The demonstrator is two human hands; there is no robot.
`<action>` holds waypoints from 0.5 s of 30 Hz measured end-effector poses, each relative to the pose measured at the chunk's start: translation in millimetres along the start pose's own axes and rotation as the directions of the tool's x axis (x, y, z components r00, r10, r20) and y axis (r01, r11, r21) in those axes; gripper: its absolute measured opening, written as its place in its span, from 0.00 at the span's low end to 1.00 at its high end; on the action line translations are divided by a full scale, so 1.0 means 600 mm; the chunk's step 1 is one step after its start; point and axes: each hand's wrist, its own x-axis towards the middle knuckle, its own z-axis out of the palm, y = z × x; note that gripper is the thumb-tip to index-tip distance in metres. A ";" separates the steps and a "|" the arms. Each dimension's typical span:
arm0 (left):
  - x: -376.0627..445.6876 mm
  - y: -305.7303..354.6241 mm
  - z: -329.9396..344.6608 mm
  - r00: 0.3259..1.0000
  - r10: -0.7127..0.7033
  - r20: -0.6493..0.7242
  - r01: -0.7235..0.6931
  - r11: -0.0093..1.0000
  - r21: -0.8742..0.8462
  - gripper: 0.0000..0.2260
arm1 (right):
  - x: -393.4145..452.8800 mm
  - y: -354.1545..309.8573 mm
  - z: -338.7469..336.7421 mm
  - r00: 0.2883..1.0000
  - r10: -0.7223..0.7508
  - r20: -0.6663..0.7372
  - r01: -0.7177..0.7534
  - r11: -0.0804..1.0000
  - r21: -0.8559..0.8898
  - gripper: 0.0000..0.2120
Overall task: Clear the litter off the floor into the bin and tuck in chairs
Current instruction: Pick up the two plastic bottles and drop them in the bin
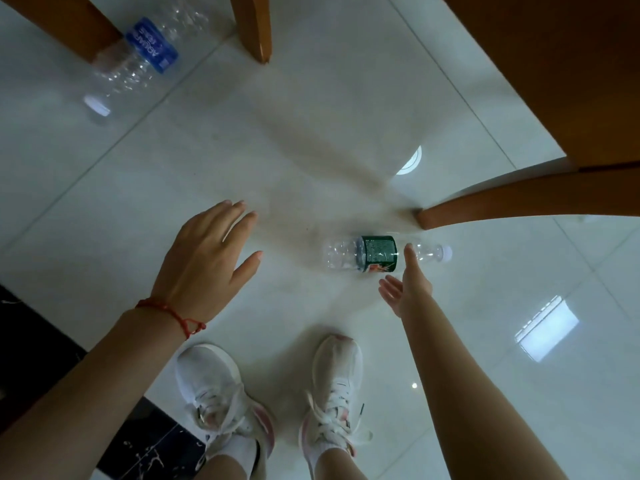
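A clear plastic bottle with a green label [375, 253] lies on its side on the white tiled floor, cap pointing right. My right hand [408, 289] reaches down just below it with fingers spread and straight; one fingertip overlaps the bottle beside the label. My left hand [207, 258] hovers over bare floor to the left, palm down, fingers relaxed, holding nothing. A second clear bottle with a blue label [138, 60] lies at the top left, against a wooden chair leg [74, 29]. No bin is in view.
Another wooden leg [254, 27] stands at top centre. A wooden chair [561, 81] fills the upper right; its curved leg [519, 202] touches the floor just above the green-label bottle. My white sneakers [270, 403] stand below. Dark tiles [156, 441] lie at lower left.
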 end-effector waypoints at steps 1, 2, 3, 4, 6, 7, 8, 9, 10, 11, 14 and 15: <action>0.002 -0.003 0.003 1.000 0.001 -0.004 -0.001 1.000 0.000 0.23 | 0.004 -0.003 0.005 1.000 -0.020 0.006 0.020 1.000 0.021 0.34; 0.004 -0.005 0.004 1.000 0.002 -0.009 -0.002 1.000 -0.001 0.23 | 0.004 -0.006 0.010 0.999 -0.040 0.008 0.040 0.998 0.049 0.31; 0.004 -0.006 0.006 1.000 0.001 -0.012 -0.001 1.000 -0.004 0.23 | 0.003 -0.009 0.015 0.998 -0.057 0.006 0.056 0.995 0.078 0.28; 0.004 -0.007 0.008 1.000 -0.001 -0.013 0.000 1.000 -0.009 0.22 | 0.000 -0.010 0.018 0.997 -0.072 0.003 0.071 0.992 0.102 0.25; 0.001 -0.008 0.008 1.000 -0.005 -0.006 0.005 1.000 -0.020 0.22 | -0.010 -0.007 0.021 0.996 -0.090 0.005 0.089 0.990 0.107 0.19; -0.002 -0.008 0.006 1.000 -0.009 -0.002 0.009 1.000 -0.025 0.22 | -0.019 -0.003 0.023 0.995 -0.099 0.017 0.097 0.991 0.095 0.17; -0.005 -0.008 0.002 1.000 -0.013 0.002 0.013 0.999 -0.030 0.22 | -0.029 0.002 0.025 0.993 -0.108 0.040 0.105 0.991 0.085 0.15; -0.009 -0.008 -0.003 1.000 -0.019 0.005 0.019 0.999 -0.036 0.22 | -0.040 0.008 0.027 0.991 -0.117 0.070 0.111 0.991 0.081 0.13; -0.014 -0.007 -0.010 1.000 -0.027 0.009 0.028 0.999 -0.043 0.23 | -0.055 0.015 0.030 0.987 -0.124 0.102 0.116 0.990 0.079 0.13; -0.020 -0.007 -0.019 0.999 -0.035 0.014 0.036 0.998 -0.051 0.23 | -0.070 0.021 0.033 0.983 -0.130 0.128 0.121 0.990 0.075 0.13; -0.038 -0.006 -0.056 0.998 -0.060 0.023 0.061 0.996 -0.064 0.23 | -0.130 0.038 0.046 0.968 -0.155 0.195 0.147 0.988 0.056 0.17; -0.044 -0.007 -0.070 0.997 -0.068 0.023 0.069 0.995 -0.068 0.23 | -0.154 0.042 0.051 0.960 -0.177 0.215 0.175 0.984 0.030 0.19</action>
